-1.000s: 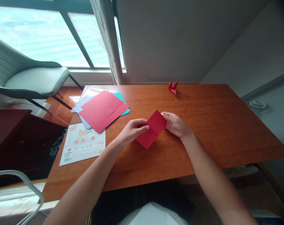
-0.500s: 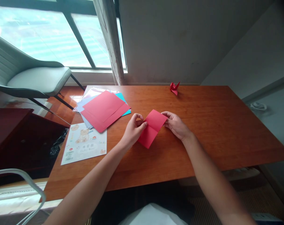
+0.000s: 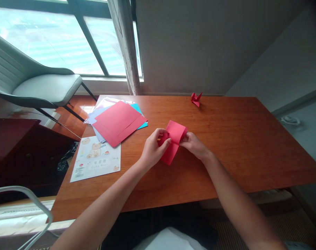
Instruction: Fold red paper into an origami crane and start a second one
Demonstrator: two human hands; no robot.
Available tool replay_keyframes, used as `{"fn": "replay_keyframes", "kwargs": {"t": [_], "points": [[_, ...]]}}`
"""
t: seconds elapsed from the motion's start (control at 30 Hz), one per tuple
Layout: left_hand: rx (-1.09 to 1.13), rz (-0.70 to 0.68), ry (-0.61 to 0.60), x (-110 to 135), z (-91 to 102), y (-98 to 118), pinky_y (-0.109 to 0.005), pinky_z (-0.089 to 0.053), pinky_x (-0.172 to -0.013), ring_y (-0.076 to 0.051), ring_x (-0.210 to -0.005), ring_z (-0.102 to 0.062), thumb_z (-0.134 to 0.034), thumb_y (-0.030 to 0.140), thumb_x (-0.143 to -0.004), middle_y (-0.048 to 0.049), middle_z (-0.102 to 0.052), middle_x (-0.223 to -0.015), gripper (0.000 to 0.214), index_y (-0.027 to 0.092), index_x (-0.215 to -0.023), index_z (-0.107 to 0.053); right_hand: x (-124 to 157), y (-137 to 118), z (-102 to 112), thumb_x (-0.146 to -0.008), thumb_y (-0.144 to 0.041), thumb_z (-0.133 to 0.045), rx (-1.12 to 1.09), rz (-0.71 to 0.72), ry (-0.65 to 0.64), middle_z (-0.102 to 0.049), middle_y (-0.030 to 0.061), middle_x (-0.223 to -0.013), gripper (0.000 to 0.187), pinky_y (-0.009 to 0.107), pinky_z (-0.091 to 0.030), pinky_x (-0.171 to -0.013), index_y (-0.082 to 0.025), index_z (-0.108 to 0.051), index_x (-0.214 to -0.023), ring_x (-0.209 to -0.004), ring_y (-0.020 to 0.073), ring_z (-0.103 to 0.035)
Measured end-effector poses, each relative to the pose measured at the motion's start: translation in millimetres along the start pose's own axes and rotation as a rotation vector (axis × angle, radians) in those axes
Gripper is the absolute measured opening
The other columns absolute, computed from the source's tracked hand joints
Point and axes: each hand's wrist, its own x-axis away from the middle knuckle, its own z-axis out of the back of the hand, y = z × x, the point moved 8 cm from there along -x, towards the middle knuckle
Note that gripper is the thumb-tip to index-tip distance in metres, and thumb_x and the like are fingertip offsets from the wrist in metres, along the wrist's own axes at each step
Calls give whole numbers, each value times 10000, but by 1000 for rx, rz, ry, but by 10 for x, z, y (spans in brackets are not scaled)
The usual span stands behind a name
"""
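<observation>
A red paper square (image 3: pixel 173 139) lies mid-table with its far half curled over toward me. My left hand (image 3: pixel 154 151) pinches the paper's left edge, fingers closed on it. My right hand (image 3: pixel 195 146) grips the right edge where the fold bends over. A small red folded paper crane (image 3: pixel 196 98) stands at the far edge of the wooden table (image 3: pixel 238 139), well beyond both hands.
A stack of coloured paper sheets (image 3: pixel 118 121), red on top, lies at the far left of the table. A printed sheet with bear drawings (image 3: pixel 96 158) lies beside it near the left edge. A grey chair (image 3: pixel 40 88) stands by the window.
The far half of the red paper has been lifted and curled over toward me. Both hands have drawn closer together on the paper.
</observation>
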Motion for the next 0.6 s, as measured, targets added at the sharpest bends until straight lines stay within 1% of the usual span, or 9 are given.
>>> {"fn": "replay_keyframes", "kwargs": {"t": [0.07, 0.13, 0.23, 0.33, 0.37, 0.43, 0.5, 0.53, 0.6], "points": [[-188, -57, -14, 28, -18, 75, -367, -513, -895, -229, -998, -662, -608, 357, -917, -79, -692, -1104, 234, 213, -1100, -581, 15, -13, 3, -686, -310, -829, 44, 15, 7, -764, 38, -902, 256, 409, -552, -898, -212, -737, -904, -930, 263, -709], [-336, -102, -37, 63, -41, 151, -425, -486, -980, -272, -1106, -644, -596, 407, -929, -111, -681, -1206, 342, 209, -1206, -561, 32, -26, 5, -704, -282, -804, 80, 26, 19, -755, 29, -894, 212, 397, -550, -880, -215, -724, -889, -900, 251, -703], [-414, -145, -100, 116, -94, 235, -472, -429, -1077, -323, -1271, -566, -628, 501, -900, -157, -597, -1391, 611, 197, -1399, -451, 61, -33, -11, -716, -285, -788, 124, 20, 19, -744, 26, -953, 276, 389, -546, -877, -220, -706, -971, -925, 249, -688], [-357, -170, -160, 150, -141, 267, -465, -392, -1127, -332, -1368, -490, -669, 494, -867, -176, -480, -1522, 813, 191, -1525, -300, 90, -21, -5, -733, -327, -779, 234, -19, 41, -731, 26, -951, 320, 391, -545, -850, -219, -693, -1021, -943, 261, -673], [-323, -164, -173, 152, -148, 260, -458, -389, -1130, -330, -1378, -483, -670, 471, -868, -179, -461, -1539, 837, 187, -1544, -266, 97, -26, -3, -742, -341, -773, 266, -21, 45, -730, 27, -957, 323, 392, -542, -851, -220, -692, -1030, -959, 266, -669], [-247, -124, -191, 142, -143, 224, -447, -396, -1123, -322, -1368, -496, -648, 416, -882, -179, -470, -1533, 831, 179, -1561, -233, 103, -60, -16, -752, -361, -770, 289, 12, 28, -730, 32, -1024, 353, 391, -533, -877, -229, -691, -1070, -1016, 274, -660], [-165, -68, -209, 123, -129, 189, -441, -406, -1110, -314, -1348, -517, -607, 357, -899, -166, -506, -1509, 766, 183, -1557, -256, 104, -101, -31, -761, -372, -768, 272, 59, 6, -722, 33, -1105, 387, 382, -522, -907, -240, -683, -1115, -1060, 271, -652], [-118, -47, -215, 113, -119, 185, -435, -409, -1105, -309, -1339, -525, -579, 328, -906, -154, -520, -1500, 714, 187, -1545, -291, 103, -109, -30, -761, -376, -771, 263, 68, 4, -721, 32, -1114, 395, 378, -522, -905, -239, -680, -1120, -1050, 266, -654], [-7, -21, -223, 94, -93, 202, -412, -414, -1094, -295, -1316, -539, -525, 280, -914, -123, -544, -1483, 609, 194, -1502, -391, 100, -99, -4, -761, -385, -772, 259, 54, 28, -727, 26, -1053, 364, 369, -532, -863, -229, -686, -1078, -974, 251, -666]]}}
